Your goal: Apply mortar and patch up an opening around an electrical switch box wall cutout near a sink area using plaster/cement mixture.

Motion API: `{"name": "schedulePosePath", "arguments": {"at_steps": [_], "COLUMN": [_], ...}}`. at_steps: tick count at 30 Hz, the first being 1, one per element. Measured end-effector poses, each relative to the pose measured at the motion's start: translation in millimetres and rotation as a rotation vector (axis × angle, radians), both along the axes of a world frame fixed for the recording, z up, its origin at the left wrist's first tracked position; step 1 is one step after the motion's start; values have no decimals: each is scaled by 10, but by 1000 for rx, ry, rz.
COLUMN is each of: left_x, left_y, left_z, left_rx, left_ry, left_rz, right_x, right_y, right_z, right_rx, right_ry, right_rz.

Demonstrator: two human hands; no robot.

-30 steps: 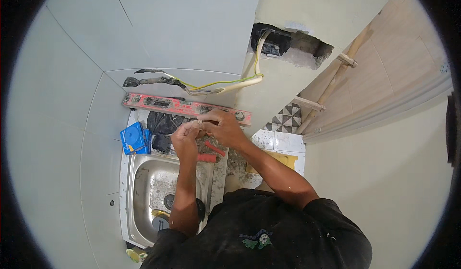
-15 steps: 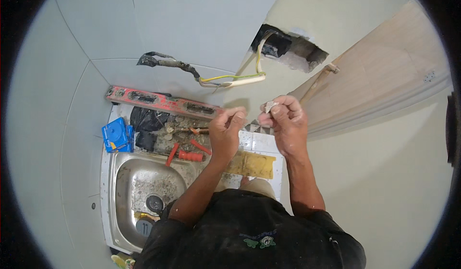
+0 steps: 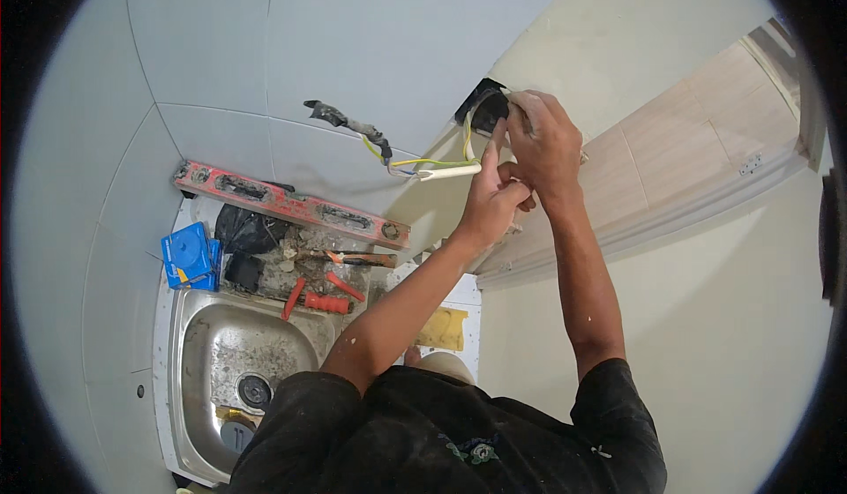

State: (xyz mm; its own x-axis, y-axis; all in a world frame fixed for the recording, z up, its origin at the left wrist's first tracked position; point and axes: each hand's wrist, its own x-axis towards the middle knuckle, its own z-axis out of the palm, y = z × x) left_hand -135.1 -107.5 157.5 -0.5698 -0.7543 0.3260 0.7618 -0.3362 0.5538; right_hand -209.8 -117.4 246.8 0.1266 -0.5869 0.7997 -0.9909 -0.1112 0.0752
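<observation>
Both my hands are raised at the wall hole, where a black electrical box (image 3: 481, 106) sits in a broken-out recess. My left hand (image 3: 494, 201) points its index finger up to the box's lower edge, beside the white cable (image 3: 450, 173); thumb and other fingers are bent, with nothing visible in them. Just right of the box, my right hand (image 3: 544, 141) has its fingers bent together against the recess. Whatever they hold, if anything, is hidden. Yellow-green wire (image 3: 441, 161) runs along the cable, ending leftward in a dark taped bundle (image 3: 353, 128).
Below are a red spirit level (image 3: 291, 205), a hammer (image 3: 348, 258), red-handled tools (image 3: 326, 303) and a blue box (image 3: 190, 256), among rubble on the counter. A steel sink (image 3: 185, 362) is lower left. A yellow sponge-like slab (image 3: 443, 329) lies nearer me; a wood-look panel (image 3: 679, 132) is at right.
Both hands have moved up to the wall hole from in front of me. The pale chunk pinched in my right hand earlier no longer shows. The view has shifted.
</observation>
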Motion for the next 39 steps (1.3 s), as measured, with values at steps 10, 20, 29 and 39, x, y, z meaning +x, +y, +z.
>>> {"name": "schedulePosePath", "arguments": {"at_steps": [10, 20, 29, 39], "left_x": [-175, -225, -259, -311], "left_y": [-238, -344, -366, -414], "left_z": [18, 10, -15, -22], "left_rx": [42, 19, 67, 61], "left_ry": [138, 153, 192, 247], "left_rz": [2, 87, 46, 38], "right_x": [-106, -25, 190, 165], "right_y": [-170, -218, -255, -281], "right_z": [36, 72, 129, 132], "right_rx": [71, 1, 75, 22], "right_ry": [195, 188, -28, 133], "right_rz": [47, 22, -176, -249]}}
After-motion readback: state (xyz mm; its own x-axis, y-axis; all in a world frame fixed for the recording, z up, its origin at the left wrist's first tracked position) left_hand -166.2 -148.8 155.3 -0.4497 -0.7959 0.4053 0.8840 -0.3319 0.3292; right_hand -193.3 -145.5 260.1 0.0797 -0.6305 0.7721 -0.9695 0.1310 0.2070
